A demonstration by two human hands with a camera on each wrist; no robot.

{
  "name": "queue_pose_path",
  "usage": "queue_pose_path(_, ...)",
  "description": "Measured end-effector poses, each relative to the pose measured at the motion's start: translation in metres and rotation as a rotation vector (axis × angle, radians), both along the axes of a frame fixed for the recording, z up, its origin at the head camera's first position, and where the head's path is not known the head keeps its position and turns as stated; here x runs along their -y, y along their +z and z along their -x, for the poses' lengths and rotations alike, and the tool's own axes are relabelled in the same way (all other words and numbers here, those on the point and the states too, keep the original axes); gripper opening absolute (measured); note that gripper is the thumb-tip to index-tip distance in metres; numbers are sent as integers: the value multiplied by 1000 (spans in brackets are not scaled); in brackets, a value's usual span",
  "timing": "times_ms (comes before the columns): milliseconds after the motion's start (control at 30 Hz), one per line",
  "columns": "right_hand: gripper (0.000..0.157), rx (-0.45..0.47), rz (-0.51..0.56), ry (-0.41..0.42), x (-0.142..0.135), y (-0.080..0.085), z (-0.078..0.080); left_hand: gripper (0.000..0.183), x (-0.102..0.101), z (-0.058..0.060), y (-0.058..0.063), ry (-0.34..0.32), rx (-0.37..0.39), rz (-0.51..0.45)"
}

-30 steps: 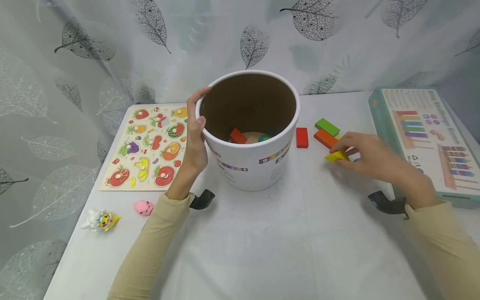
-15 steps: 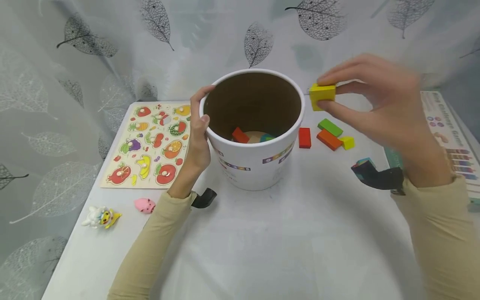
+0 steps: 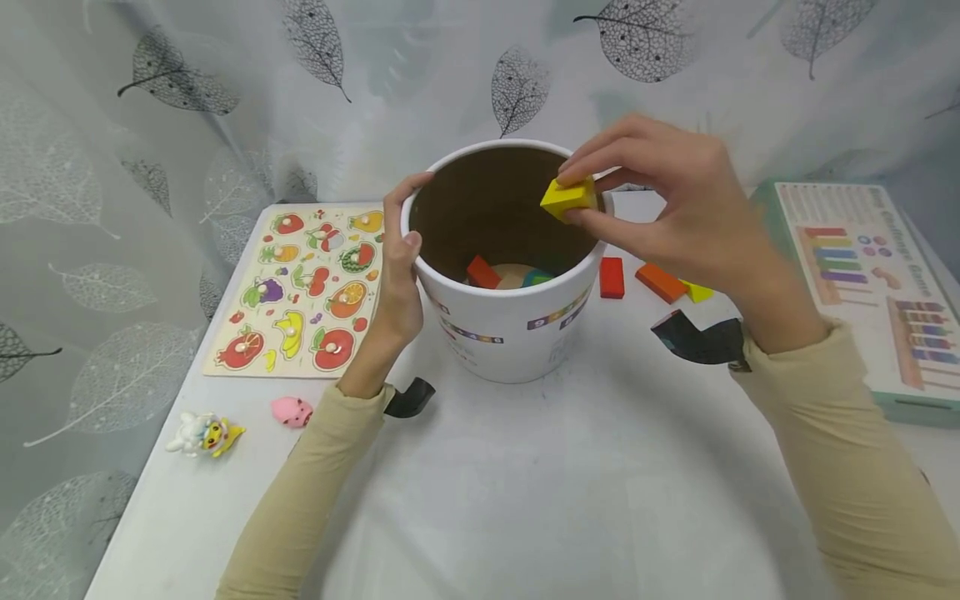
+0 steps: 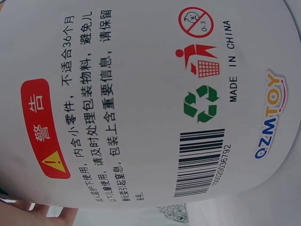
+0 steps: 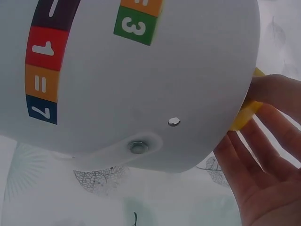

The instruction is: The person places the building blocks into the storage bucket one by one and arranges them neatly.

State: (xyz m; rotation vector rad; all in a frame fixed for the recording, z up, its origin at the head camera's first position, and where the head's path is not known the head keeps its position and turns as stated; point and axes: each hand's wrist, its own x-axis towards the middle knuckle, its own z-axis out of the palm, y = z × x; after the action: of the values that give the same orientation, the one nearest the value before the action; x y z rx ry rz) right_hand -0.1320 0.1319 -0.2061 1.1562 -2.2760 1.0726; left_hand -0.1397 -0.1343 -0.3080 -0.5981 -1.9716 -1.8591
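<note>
A white bucket [image 3: 502, 333] with a brown inside stands upright on the table. My left hand [image 3: 397, 275] grips its left rim, thumb on the near side and fingers at the outside. In the head view my right hand [image 3: 667, 192] pinches a yellow block [image 3: 567, 198] over the right part of the bucket's mouth. The right wrist view shows the yellow block [image 5: 249, 110] between thumb and fingers, partly hidden behind the bucket wall. Down in the bucket lie a red block [image 3: 482, 272] and a blue-green piece [image 3: 536, 277]. The left wrist view is filled by the bucket's printed side [image 4: 141, 103].
Right of the bucket lie a red block [image 3: 611, 277], an orange block [image 3: 661, 283] and a yellow block [image 3: 699, 292]. A game box [image 3: 870, 275] is at the right. A fruit puzzle board [image 3: 300, 292], a pink toy [image 3: 291, 412] and a small figurine [image 3: 204, 435] are at the left.
My right hand has picked up the yellow block from the table, lifted it and carried it left over the bucket's mouth. The left hand has stayed on the rim.
</note>
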Motion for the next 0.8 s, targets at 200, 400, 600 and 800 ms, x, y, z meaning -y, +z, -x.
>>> queue_pose_path(200, 38, -16, -27, 34, 0, 0, 1, 85, 0, 0, 0, 6, -2, 8)
queue_pose_path(400, 38, -26, -37, 5, -5, 1, 0, 84, -1, 0, 0, -9, -8, -5)
queue_pose_path(600, 45, -46, -63, -93, -25, 3, -8, 85, -2, 1, 0, -35, -10, -34)
queue_pose_path(800, 47, -31, -98, -236, -54, -13, -18, 88, -2, 0, 1, -30, -4, -44)
